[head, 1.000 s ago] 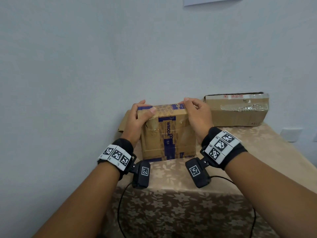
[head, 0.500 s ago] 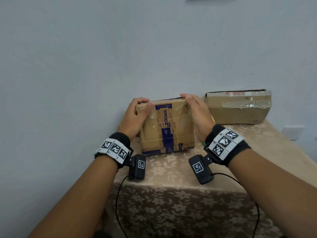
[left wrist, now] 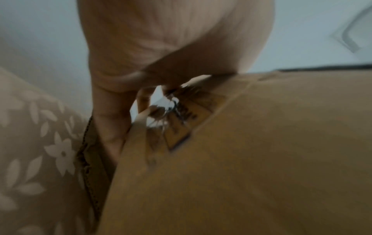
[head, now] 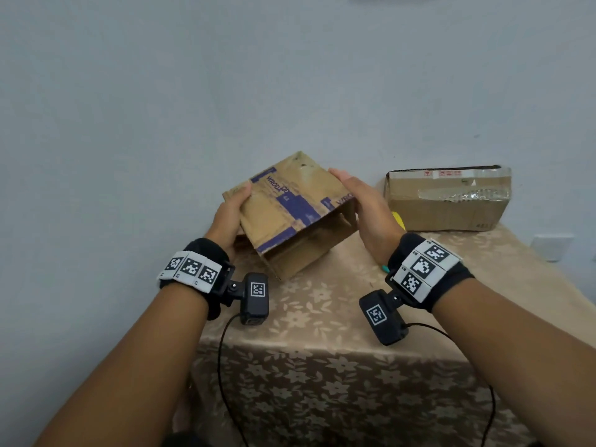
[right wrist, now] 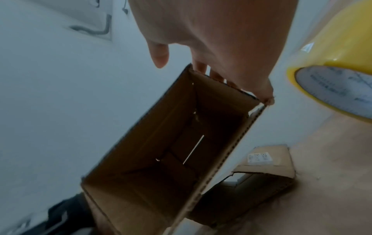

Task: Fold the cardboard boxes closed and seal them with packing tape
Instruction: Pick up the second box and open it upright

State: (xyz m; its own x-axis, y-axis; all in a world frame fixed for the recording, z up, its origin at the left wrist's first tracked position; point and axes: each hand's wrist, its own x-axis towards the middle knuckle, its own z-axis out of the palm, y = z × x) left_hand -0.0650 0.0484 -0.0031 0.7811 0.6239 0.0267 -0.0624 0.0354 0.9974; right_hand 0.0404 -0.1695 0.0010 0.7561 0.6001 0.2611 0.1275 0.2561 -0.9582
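A brown cardboard box with blue print point(head: 290, 214) hangs tilted above the table between both hands, its open mouth turned down toward me. My left hand point(head: 231, 211) grips its left end, thumb on the printed face and fingers behind. My right hand point(head: 364, 204) presses the right wall with fairly straight fingers. In the right wrist view the box's dark inside point(right wrist: 181, 143) shows folded bottom flaps with a slit of light, and the thumb point(right wrist: 159, 54) stands off the rim. A yellow tape roll point(right wrist: 332, 71) lies just right of that hand. The left wrist view is filled by the palm point(left wrist: 161, 47) and the box wall point(left wrist: 241, 159).
A second box point(head: 448, 201), taped along its top, stands at the back right against the wall. The small table wears a beige floral cloth point(head: 322, 317). Another piece of cardboard point(right wrist: 261, 167) lies on the table behind the held box. Wrist camera cables hang over the front edge.
The box stood upright on the table; both hands have lifted it and tipped and turned it so its open end faces me. The head view has dropped a little.
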